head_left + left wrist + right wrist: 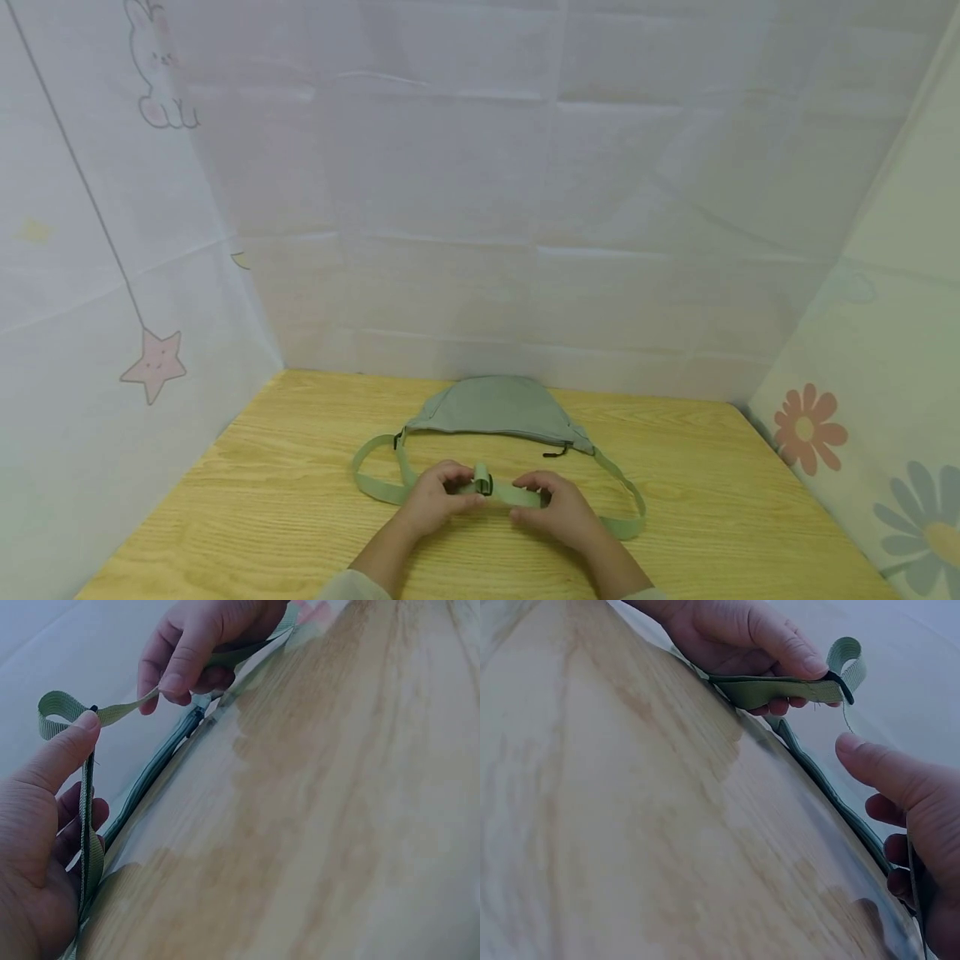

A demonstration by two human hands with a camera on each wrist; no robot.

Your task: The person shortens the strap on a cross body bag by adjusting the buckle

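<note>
Grey-green crescent-shaped fabric waist bag (495,407) lies on the yellow wood-grain table (247,517), near its back edge, curved side toward the backdrop. Thin dark zipper pull (555,454) hangs off the bag's near edge, right of centre. Light green woven webbing strap (519,497) runs from both ends of the bag round toward the person; both hands are on it.

Left hand (433,502): pinches the strap at the small black plastic slider buckle (487,485), thumb on top by the buckle, other fingers bent below. Short loop of webbing stands up out of the buckle, just beyond the thumb tip. Right hand (558,510): pinches the strap a little to the right of the buckle, thumb and fingers on the webbing. Hands are apart, strap stretched between them, lifted off the table in the wrist views.

Left of the left hand, the strap bends in a wide curve back to a second black buckle (397,441) by the bag's left end. Right of the right hand, it curves round to the bag's right end.

Around: pale cloth backdrop (450,208) on three sides; pink star print (154,365) at left, red flower print (810,429) and blue-grey flower print (917,525) at right.
</note>
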